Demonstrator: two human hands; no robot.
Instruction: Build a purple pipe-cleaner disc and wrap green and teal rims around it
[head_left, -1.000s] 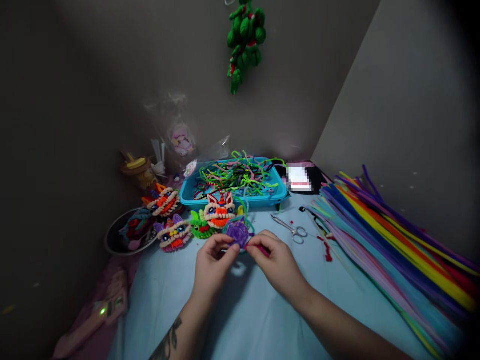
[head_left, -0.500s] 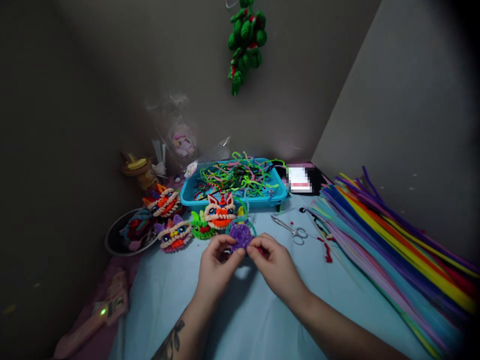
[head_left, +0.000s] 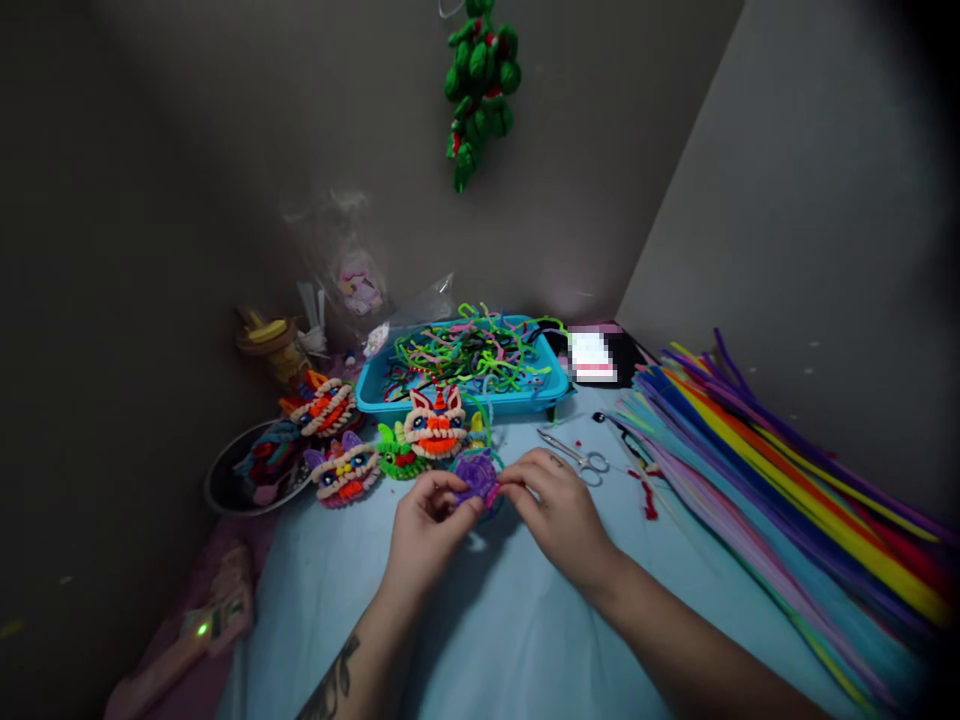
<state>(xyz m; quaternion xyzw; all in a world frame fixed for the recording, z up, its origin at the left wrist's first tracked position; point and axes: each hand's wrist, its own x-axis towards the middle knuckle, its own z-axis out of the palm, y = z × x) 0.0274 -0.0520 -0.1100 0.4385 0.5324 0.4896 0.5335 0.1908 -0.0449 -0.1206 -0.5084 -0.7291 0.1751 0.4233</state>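
A small rounded purple pipe-cleaner piece (head_left: 475, 472) is pinched between the thumb and fingers of my left hand (head_left: 429, 520). Pink and teal show at its edge. My right hand (head_left: 559, 505) is closed at the right side of that piece, its fingertips on a pink pipe cleaner (head_left: 493, 494). Just behind stand an orange-and-cream lion head (head_left: 436, 425) and a green figure (head_left: 399, 452). A purple-eared lion head (head_left: 345, 472) sits further left. Scissors (head_left: 574, 455) lie beyond my right hand.
A blue tray (head_left: 361, 395) of pipe-cleaner offcuts stands at the back. Many long coloured pipe cleaners (head_left: 765, 480) spread along the right. On the left are a metal bowl (head_left: 217, 490) and a pink glue gun (head_left: 225, 600). Green figures (head_left: 480, 90) hang on the wall.
My right hand has shifted slightly away from the purple piece, and its fingers have turned. More pink shows at the edge. The whole view has moved a little.
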